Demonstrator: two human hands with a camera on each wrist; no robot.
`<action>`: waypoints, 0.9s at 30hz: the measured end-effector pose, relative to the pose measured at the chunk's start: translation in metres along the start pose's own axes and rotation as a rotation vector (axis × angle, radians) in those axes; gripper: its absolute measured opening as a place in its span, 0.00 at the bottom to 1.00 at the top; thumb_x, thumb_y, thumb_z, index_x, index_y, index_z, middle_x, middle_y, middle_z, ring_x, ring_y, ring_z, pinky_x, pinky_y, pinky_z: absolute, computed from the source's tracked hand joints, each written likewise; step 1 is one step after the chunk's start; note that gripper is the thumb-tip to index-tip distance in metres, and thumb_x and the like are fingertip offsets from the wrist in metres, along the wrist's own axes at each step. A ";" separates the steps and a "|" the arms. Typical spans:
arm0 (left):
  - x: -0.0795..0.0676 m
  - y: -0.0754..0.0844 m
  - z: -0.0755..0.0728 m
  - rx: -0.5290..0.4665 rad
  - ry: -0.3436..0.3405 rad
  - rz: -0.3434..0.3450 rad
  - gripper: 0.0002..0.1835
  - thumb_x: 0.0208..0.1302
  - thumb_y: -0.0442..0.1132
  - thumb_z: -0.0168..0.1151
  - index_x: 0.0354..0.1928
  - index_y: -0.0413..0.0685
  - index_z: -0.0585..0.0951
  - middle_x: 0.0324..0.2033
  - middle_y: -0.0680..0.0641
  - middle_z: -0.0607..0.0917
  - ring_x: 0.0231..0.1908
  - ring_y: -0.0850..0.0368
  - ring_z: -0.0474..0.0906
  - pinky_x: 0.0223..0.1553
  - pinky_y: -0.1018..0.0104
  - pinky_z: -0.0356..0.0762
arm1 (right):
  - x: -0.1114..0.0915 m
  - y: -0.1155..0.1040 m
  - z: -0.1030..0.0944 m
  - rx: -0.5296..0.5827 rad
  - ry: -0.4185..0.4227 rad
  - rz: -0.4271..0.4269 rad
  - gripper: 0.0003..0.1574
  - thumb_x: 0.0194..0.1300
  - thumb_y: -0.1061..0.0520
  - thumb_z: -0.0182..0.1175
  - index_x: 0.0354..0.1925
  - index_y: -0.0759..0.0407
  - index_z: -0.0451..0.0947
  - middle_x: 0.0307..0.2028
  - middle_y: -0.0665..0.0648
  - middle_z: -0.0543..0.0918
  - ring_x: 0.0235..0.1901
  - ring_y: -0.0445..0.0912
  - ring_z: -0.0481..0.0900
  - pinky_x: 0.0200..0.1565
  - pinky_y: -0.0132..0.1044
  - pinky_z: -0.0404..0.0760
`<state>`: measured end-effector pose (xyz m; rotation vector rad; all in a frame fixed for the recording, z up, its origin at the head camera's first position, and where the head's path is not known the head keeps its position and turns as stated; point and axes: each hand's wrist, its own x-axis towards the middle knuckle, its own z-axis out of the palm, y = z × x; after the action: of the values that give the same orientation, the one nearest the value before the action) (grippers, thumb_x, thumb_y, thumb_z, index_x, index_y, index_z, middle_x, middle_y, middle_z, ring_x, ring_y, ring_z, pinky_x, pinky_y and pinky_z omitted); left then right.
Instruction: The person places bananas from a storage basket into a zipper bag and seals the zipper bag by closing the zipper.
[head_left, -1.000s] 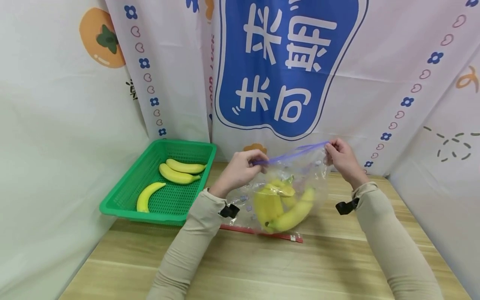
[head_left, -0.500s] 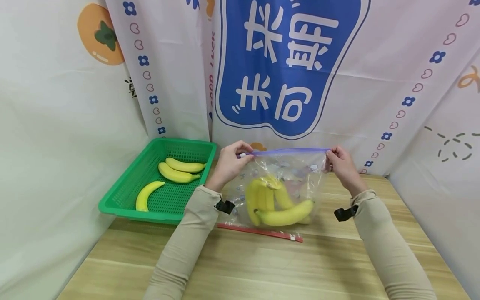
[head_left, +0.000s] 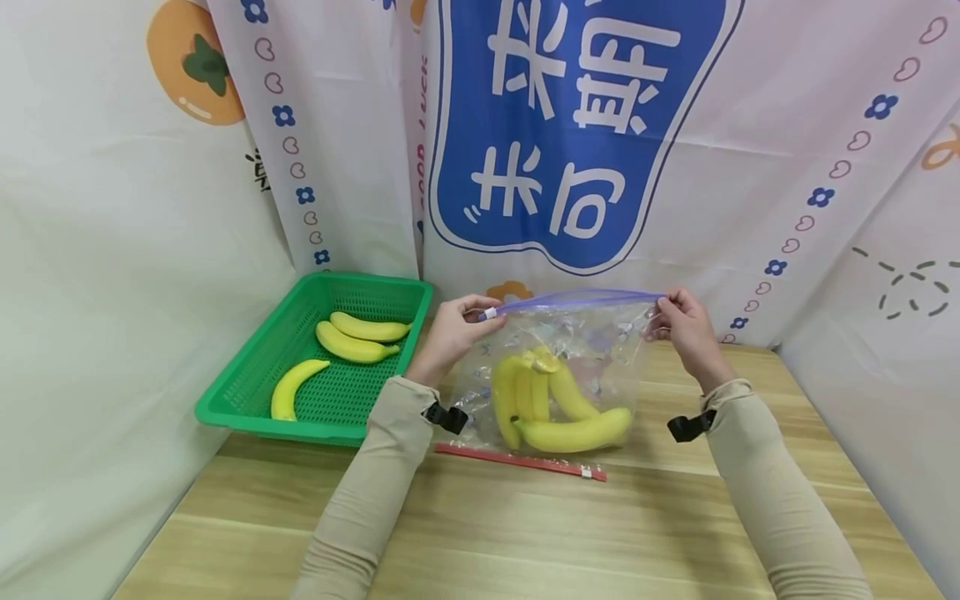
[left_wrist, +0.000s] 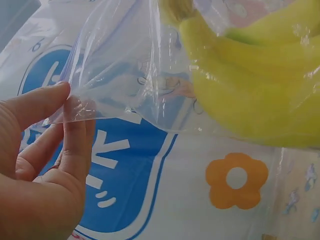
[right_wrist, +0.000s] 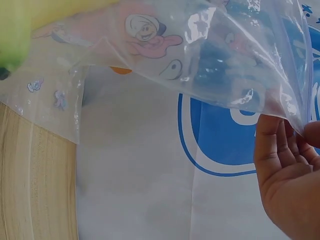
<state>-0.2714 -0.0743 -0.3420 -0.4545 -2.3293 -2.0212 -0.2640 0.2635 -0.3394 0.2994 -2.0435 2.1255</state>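
A clear zip bag with a purple zip and printed figures hangs upright between my two hands. Inside it are a bunch of yellow bananas and a single banana lying across the bottom. My left hand pinches the bag's upper left corner, next to the white slider. At the upper right corner, my right hand pinches the end of the zip between thumb and fingers. The left wrist view shows the bananas close behind the film.
A green basket with 3 loose bananas stands on the left of the wooden table. Under the held bag lies another clear bag, its red zip strip nearer me. A printed cloth hangs behind.
Over the last second my left hand has shifted left, drawing the bag's top edge wide and level. The bananas have swung left, and the white slider now shows.
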 end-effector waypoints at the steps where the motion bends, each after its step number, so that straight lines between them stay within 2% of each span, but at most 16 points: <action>1: 0.000 -0.002 0.000 -0.012 0.009 -0.008 0.15 0.49 0.37 0.66 0.41 0.41 0.79 0.36 0.46 0.80 0.34 0.55 0.75 0.37 0.61 0.75 | 0.000 0.000 0.000 0.005 0.003 0.002 0.09 0.68 0.59 0.42 0.34 0.65 0.61 0.26 0.55 0.74 0.20 0.44 0.76 0.24 0.33 0.77; 4: 0.002 -0.008 0.003 -0.037 0.046 -0.010 0.10 0.52 0.34 0.63 0.37 0.38 0.79 0.32 0.45 0.80 0.32 0.57 0.74 0.37 0.63 0.75 | 0.000 -0.001 -0.003 0.026 0.007 0.005 0.09 0.68 0.59 0.41 0.34 0.65 0.60 0.25 0.56 0.73 0.21 0.45 0.76 0.24 0.33 0.77; 11: 0.005 -0.015 0.015 -0.205 0.069 0.001 0.06 0.63 0.32 0.51 0.36 0.34 0.72 0.31 0.43 0.78 0.32 0.56 0.75 0.41 0.60 0.74 | -0.001 -0.001 -0.008 0.011 0.041 0.041 0.08 0.67 0.59 0.43 0.34 0.65 0.61 0.26 0.56 0.74 0.22 0.44 0.75 0.25 0.33 0.77; 15: 0.007 -0.016 0.020 -0.174 0.144 0.022 0.06 0.63 0.33 0.51 0.36 0.36 0.73 0.29 0.44 0.79 0.29 0.57 0.74 0.39 0.61 0.75 | -0.001 -0.001 -0.012 -0.004 0.056 0.058 0.09 0.67 0.58 0.44 0.35 0.64 0.63 0.29 0.55 0.74 0.24 0.43 0.75 0.26 0.33 0.77; 19: 0.009 -0.017 0.026 -0.159 0.192 0.088 0.07 0.61 0.32 0.52 0.39 0.35 0.73 0.29 0.42 0.80 0.29 0.59 0.75 0.36 0.64 0.75 | 0.000 -0.001 -0.012 -0.011 0.056 0.060 0.10 0.67 0.58 0.45 0.36 0.66 0.62 0.29 0.57 0.73 0.24 0.44 0.75 0.26 0.34 0.77; 23: 0.010 -0.016 0.032 -0.180 0.192 0.126 0.07 0.62 0.32 0.51 0.41 0.35 0.70 0.33 0.36 0.80 0.32 0.55 0.76 0.37 0.65 0.74 | 0.002 -0.003 -0.007 -0.141 0.095 0.066 0.09 0.67 0.57 0.44 0.37 0.65 0.62 0.30 0.58 0.72 0.27 0.44 0.74 0.27 0.33 0.77; 27: 0.008 -0.010 0.034 -0.209 0.165 0.105 0.07 0.63 0.31 0.49 0.41 0.34 0.69 0.36 0.35 0.79 0.36 0.48 0.76 0.40 0.61 0.74 | 0.004 -0.009 0.004 -0.441 0.150 0.035 0.14 0.66 0.55 0.45 0.44 0.64 0.64 0.38 0.60 0.72 0.35 0.46 0.71 0.35 0.33 0.74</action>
<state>-0.2756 -0.0409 -0.3551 -0.3902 -1.9700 -2.1703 -0.2649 0.2599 -0.3293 0.0390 -2.3570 1.5943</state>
